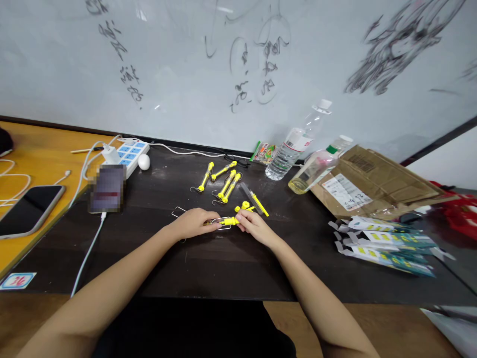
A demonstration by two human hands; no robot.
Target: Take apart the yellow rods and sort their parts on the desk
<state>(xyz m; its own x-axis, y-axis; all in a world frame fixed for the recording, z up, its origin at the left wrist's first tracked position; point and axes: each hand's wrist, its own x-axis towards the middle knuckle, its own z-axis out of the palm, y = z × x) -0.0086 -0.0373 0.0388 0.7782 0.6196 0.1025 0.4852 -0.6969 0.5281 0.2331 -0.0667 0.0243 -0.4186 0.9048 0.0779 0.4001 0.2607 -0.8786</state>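
Observation:
Near the middle of the dark table, my left hand and my right hand hold one yellow-ended tube with metal wire between them. My left fingers grip its wire end, while my right fingertips pinch the yellow end. A bent wire piece sticks out behind my left hand. Just beyond my right hand lie small yellow plastic parts and a clear tube with a yellow strip. Farther back lie several similar yellow tubes with hooks. My fingers hide part of the held piece.
To the right stand a water bottle and a bottle of yellowish liquid, before a brown parcel and several opened cartons. At left are a power strip, a charging phone, cables and another phone. A whiteboard rises behind.

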